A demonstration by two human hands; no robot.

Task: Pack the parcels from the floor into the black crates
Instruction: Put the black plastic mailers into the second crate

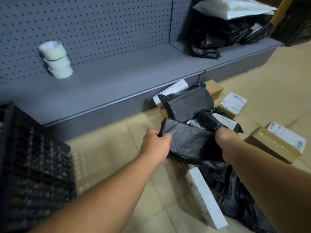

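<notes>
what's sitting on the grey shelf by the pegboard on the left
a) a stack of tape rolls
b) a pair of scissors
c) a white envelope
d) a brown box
a: a stack of tape rolls stands on the grey shelf against the pegboard, with no scissors, box or envelope beside it.

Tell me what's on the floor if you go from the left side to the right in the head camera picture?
black crate → left hand → black parcel held by both hands → right hand → brown box with a white label.
</notes>
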